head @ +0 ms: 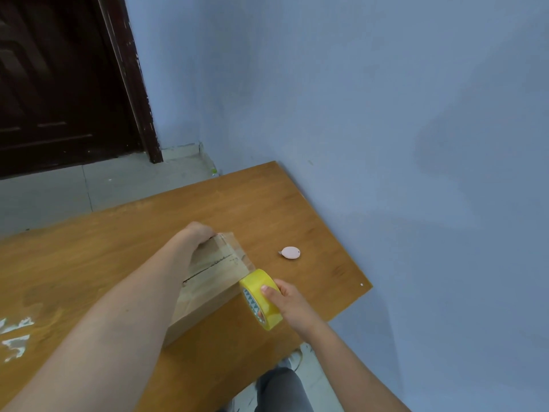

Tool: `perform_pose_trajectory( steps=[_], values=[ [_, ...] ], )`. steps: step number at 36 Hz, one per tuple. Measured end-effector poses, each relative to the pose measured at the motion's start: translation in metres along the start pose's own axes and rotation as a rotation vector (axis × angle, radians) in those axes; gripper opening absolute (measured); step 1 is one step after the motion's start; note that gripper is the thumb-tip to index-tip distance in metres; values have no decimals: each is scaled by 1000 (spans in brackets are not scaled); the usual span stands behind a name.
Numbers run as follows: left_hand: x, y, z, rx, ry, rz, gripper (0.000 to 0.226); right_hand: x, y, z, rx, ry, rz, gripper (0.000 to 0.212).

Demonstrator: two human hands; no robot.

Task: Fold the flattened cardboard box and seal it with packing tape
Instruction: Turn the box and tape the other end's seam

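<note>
Folded cardboard box (208,288) on the wooden table (98,248), standing as a closed block with its flaps down and a jagged seam running along the top. Nothing of its inside on view. Clear tape already over the far end of the top, with a strip stretched from the far right corner down to the roll.

Left hand (197,233) at the far end of the box, resting on the far top edge with the forearm laid across the top. Fingers bent over that far edge and hidden behind it; probably curled round the edge, though impossible to tell how tightly.

Right hand (285,301) at the near right corner of the box, gripping the yellow roll of packing tape (261,298). Thumb (269,292) pressed flat on the outer yellow face, the other fingers wrapped behind and through the core, so closed firmly round the roll. Roll held on edge, just beside the box's right side and touching or nearly touching its corner.

Small pink oval cutter (290,252) flat on the table to the right of the box, well apart from both hands, a short grey tip pointing toward the box.

Blue wall (386,114) behind and right of the table, dark door (59,84) at the upper left, grey tiled floor (89,185) beyond the table's far edge. White patches (16,337) on the table at the left edge.
</note>
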State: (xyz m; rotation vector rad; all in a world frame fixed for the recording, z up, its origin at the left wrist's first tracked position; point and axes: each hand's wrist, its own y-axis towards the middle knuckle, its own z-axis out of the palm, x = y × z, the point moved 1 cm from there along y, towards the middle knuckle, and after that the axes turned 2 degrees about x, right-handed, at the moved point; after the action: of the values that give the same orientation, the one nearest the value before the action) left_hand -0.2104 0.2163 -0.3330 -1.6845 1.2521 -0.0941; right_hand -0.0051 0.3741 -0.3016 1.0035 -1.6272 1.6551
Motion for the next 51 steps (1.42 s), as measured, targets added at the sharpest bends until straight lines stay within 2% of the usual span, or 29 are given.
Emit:
perform_pose_trajectory(
  steps=[14, 20, 23, 26, 29, 34, 41, 44, 51],
  values=[
    [4, 3, 2, -3, -94, -17, 27, 0, 2, 0, 1, 40, 26, 20],
    [9, 3, 4, -97, -8, 13, 28, 2, 0, 1, 0, 24, 27, 20],
    [12, 7, 3, -120, -65, 46, 30, 0, 0, 2, -9, 23, 20, 18],
    [11, 5, 1, -254, -169, 200, 24, -2, 1, 3, -12, 57, 3, 16],
    [9, -9, -2, -463, -231, 357, 30, -5, 3, 7, -25, 85, -22, 17],
    [12, -34, -6, -631, -110, 541, 28, -8, 10, 19, -59, 98, -66, 12],
    [46, -45, 19, -535, 135, 735, 27, -7, 22, 34, -59, 117, -105, 13],
    [64, -45, 32, -521, 275, 761, 31, -4, 28, 39, -56, 158, -121, 11],
    [80, -48, 40, -533, 406, 768, 62, -15, 36, 43, -50, 161, -99, 12]
  ],
)
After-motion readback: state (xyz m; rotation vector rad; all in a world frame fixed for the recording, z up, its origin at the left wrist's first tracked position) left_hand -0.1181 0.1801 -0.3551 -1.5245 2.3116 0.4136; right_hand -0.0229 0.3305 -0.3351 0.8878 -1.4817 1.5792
